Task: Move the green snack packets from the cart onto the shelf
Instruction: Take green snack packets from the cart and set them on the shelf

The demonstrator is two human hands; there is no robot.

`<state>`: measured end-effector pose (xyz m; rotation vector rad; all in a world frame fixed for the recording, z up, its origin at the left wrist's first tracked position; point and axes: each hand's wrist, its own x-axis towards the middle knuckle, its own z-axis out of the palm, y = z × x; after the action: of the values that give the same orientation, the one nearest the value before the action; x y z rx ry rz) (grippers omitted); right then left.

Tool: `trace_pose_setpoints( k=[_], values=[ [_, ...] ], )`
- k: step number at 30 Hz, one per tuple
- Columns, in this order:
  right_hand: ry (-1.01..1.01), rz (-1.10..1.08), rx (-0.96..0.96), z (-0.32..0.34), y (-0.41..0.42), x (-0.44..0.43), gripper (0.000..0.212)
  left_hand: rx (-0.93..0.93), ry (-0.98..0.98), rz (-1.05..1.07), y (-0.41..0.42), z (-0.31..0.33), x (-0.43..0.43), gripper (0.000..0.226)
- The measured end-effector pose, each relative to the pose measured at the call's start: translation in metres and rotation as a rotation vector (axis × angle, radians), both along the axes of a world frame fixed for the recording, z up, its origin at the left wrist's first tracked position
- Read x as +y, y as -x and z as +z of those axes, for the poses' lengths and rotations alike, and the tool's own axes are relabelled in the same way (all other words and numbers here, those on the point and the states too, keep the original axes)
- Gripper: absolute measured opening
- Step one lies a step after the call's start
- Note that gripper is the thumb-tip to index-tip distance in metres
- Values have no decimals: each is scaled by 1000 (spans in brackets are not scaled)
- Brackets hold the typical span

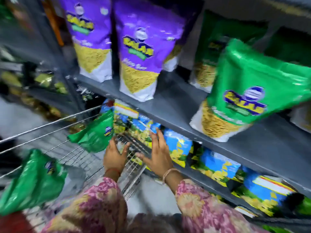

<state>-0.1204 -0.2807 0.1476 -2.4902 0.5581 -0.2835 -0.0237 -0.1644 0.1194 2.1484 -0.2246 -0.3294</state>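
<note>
Green snack packets are found in two places: two lie in the wire cart (72, 153), one (94, 133) propped at its far corner and another (32, 180) slumped at the near left, while a third (249, 91) is seen tilted at the front edge of the grey shelf (176, 101). Both the left hand (114, 155) and the right hand (158, 153) are held open and empty, fingers spread, above the cart. The tilted shelf packet could be tipped off if brushed. A slippery packet could be dropped if gripped by a corner.
</note>
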Motion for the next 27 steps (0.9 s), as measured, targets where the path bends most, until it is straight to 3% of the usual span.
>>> trace_pose_setpoints(
  k=[6, 10, 13, 17, 20, 22, 27],
  values=[
    [-29, 313, 317, -24, -94, 7, 103, 297, 83, 408, -34, -39, 45, 60],
    [-103, 380, 504, -76, -146, 2, 110, 527, 134, 472, -59, -74, 56, 85],
    [-147, 376, 642, -118, -182, -2, 105, 599, 121, 597, -73, -99, 57, 89],
    [-222, 366, 736, -161, -224, -8, 81, 616, 189, 606, -105, -144, 52, 103],
    [-434, 403, 760, -180, -241, 1, 63, 569, 214, 587, -119, -157, 43, 79],
    [-600, 329, 747, -189, -242, 9, 65, 541, 281, 595, -121, -160, 42, 66],
    [-731, 296, 716, -160, -219, 13, 77, 517, 459, 619, -105, -154, 61, 62]
  ],
)
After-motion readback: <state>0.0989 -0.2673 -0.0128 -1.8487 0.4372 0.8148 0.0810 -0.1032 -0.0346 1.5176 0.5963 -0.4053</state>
